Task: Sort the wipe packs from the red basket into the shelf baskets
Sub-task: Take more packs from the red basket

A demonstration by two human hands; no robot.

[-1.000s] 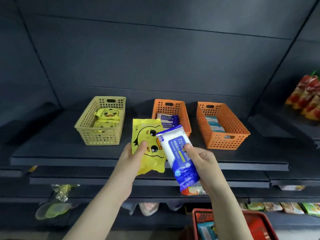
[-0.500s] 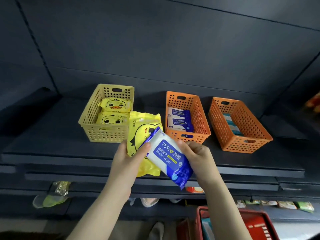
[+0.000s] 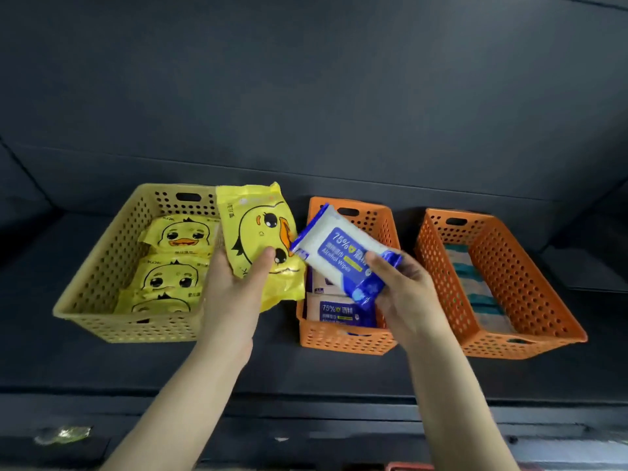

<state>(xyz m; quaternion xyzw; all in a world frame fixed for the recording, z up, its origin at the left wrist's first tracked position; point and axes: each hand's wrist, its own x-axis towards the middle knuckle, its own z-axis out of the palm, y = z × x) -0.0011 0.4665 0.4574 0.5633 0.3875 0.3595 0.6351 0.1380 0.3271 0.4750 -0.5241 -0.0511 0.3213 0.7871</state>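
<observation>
Sitting leftmost on the shelf [image 3: 272, 368]: yellow basket [image 3: 102, 294], already holding duck-print wipe packs [image 3: 180, 232].

Left hand [image 3: 234, 294]: fingers [image 3: 222, 266] and thumb clamped on a yellow duck wipe pack [image 3: 258, 226], held up over the basket's right rim and the gap beside it.

Middle orange basket [image 3: 339, 341]: alcohol wipe packs [image 3: 339, 311] lying inside.

Right hand [image 3: 407, 294]: fingers gripping the lower end of a blue alcohol wipe pack [image 3: 339, 253], tilted above that basket, its upper corner apparently against the duck pack.

Right orange basket [image 3: 526, 334]: teal-striped packs [image 3: 469, 277].

Red basket [image 3: 407, 466]: only a sliver shows at the bottom edge.

Risks, as judged: the duck pack, let go here, may land on the shelf or in the orange basket; the slick blue pack, held at one end, may slip.
</observation>
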